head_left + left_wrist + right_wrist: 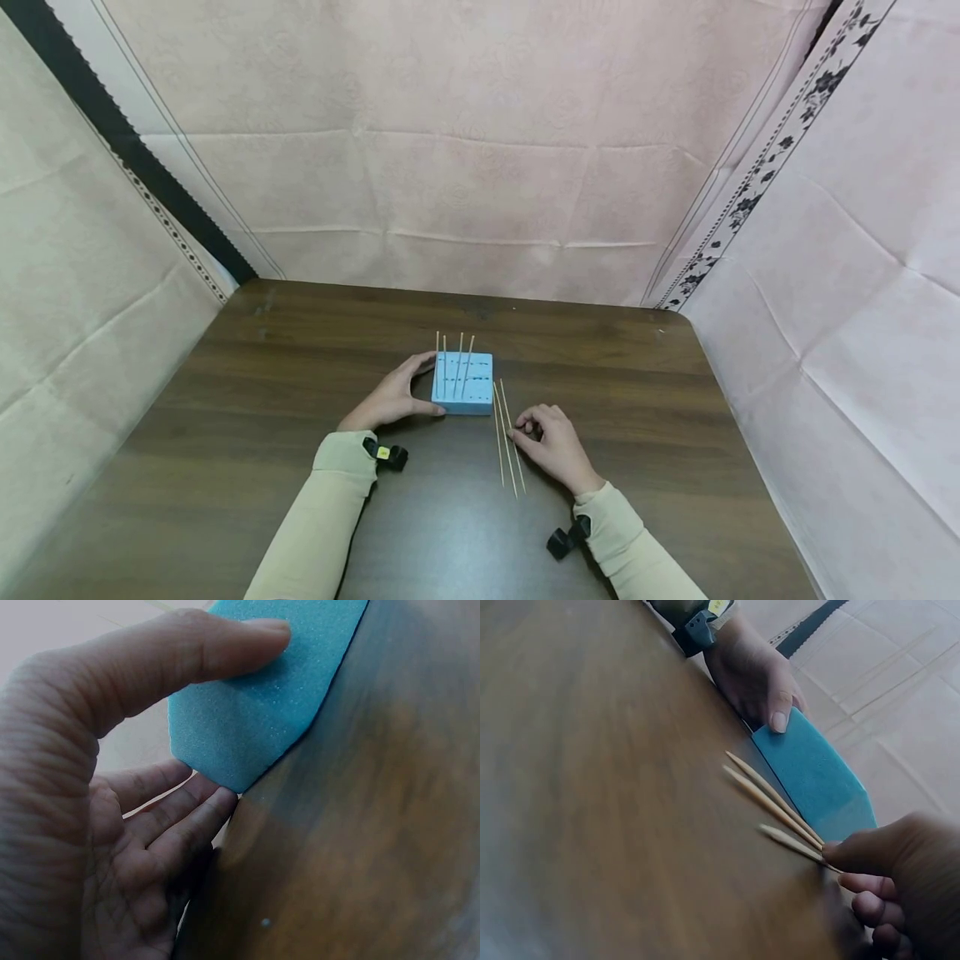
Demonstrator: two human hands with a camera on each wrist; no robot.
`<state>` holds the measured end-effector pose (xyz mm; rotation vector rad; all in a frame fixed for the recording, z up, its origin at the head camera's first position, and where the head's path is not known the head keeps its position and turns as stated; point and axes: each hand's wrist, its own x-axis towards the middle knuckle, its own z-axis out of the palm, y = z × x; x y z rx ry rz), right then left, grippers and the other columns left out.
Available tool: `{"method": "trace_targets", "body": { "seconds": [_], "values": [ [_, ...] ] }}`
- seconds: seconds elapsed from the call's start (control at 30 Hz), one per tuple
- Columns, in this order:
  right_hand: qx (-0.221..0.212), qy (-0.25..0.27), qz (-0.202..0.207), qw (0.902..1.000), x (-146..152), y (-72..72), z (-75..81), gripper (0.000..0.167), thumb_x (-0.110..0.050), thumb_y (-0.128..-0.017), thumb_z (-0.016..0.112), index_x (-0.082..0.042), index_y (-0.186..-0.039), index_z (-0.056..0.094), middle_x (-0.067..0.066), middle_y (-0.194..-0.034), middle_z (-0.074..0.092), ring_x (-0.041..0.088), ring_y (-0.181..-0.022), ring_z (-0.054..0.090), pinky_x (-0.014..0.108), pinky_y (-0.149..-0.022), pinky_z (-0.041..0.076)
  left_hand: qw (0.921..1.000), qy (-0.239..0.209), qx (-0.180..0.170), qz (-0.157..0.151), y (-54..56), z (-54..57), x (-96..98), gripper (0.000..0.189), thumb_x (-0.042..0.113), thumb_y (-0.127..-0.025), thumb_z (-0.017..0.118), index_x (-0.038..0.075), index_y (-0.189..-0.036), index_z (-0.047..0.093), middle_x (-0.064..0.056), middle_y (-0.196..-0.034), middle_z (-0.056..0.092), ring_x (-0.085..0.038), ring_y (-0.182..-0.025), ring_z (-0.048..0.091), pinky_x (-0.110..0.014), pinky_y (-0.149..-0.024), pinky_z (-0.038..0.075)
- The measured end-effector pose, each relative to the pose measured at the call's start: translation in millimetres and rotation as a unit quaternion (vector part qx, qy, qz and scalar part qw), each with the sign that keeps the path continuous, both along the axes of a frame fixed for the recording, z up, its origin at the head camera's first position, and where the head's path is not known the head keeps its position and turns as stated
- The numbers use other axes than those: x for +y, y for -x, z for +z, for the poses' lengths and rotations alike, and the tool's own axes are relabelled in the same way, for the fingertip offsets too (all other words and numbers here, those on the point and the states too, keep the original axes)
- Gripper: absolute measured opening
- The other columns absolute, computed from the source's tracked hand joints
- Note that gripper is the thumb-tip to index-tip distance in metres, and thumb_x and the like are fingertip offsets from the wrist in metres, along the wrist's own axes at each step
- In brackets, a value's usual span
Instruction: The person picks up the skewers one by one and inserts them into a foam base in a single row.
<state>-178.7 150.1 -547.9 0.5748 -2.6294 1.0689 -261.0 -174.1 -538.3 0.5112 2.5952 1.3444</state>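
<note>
A light blue foam block rests on the table with several thin wooden skewers standing in its top. Around its left side my left hand grips it, thumb on the front face and fingers behind. In the left wrist view the thumb lies along the block's blue side. Three loose skewers lie beside the block's right front corner, their pointed ends toward me. My right hand pinches the rightmost one between thumb and curled index finger; the right wrist view shows the skewer's tip poking out past the thumb.
The brown wooden table has a rounded far right corner. Pale cloth hangs behind it and along both sides. Each wrist carries a small black camera, one on the left sleeve and one on the right.
</note>
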Motion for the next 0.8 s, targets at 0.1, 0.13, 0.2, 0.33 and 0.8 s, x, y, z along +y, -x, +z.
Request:
{"method": "trace_targets", "body": {
  "seconds": [0.1,0.13,0.2,0.33,0.8],
  "values": [
    [0.012,-0.006,-0.001,0.9999,0.0,0.3,-1.3,0.015,-0.019,-0.085,0.082,-0.018,-0.086,0.067,-0.009,-0.078,0.058,0.012,-0.075,0.048,0.026,-0.065,0.041,1.0,-0.002,-0.001,-0.002,0.4,-0.7,-0.4,0.115,0.058,-0.063,0.091,0.03,-0.157,0.032,0.002,-0.158,0.038,-0.022,-0.146,0.033,-0.058,-0.116,0.025],
    [0.017,-0.007,-0.001,0.9998,0.1,0.5,-1.7,0.016,-0.018,-0.084,0.082,-0.018,-0.085,0.067,-0.009,-0.078,0.057,0.012,-0.074,0.048,0.026,-0.064,0.041,1.0,-0.002,-0.001,-0.002,0.5,-0.9,-0.4,0.115,0.058,-0.062,0.091,0.03,-0.157,0.032,0.003,-0.158,0.037,-0.022,-0.146,0.033,-0.058,-0.116,0.025],
    [0.025,-0.009,-0.001,0.9996,0.5,0.6,-2.0,0.016,-0.016,-0.084,0.082,-0.018,-0.084,0.066,-0.009,-0.078,0.057,0.012,-0.074,0.047,0.025,-0.064,0.04,1.0,-0.004,-0.001,-0.003,0.7,-1.3,-0.5,0.115,0.059,-0.062,0.091,0.03,-0.157,0.032,0.003,-0.158,0.037,-0.022,-0.146,0.033,-0.059,-0.116,0.024],
    [0.027,-0.008,-0.009,0.9996,1.4,-0.1,-0.4,0.016,-0.012,-0.083,0.08,-0.017,-0.083,0.065,-0.007,-0.077,0.057,0.012,-0.074,0.048,0.026,-0.064,0.041,1.0,-0.005,0.0,-0.003,0.8,-1.8,-0.2,0.116,0.06,-0.061,0.091,0.03,-0.156,0.032,0.004,-0.158,0.037,-0.022,-0.146,0.034,-0.059,-0.116,0.024],
    [0.04,-0.031,-0.071,0.9962,-0.5,1.7,-0.6,0.016,-0.012,-0.084,0.079,-0.017,-0.076,0.066,-0.009,-0.07,0.055,0.011,-0.069,0.049,0.027,-0.062,0.041,1.0,-0.002,-0.003,-0.002,0.2,-0.2,0.2,0.115,0.056,-0.063,0.092,0.029,-0.157,0.032,0.001,-0.158,0.038,-0.023,-0.146,0.033,-0.059,-0.116,0.024]
  ]
}}
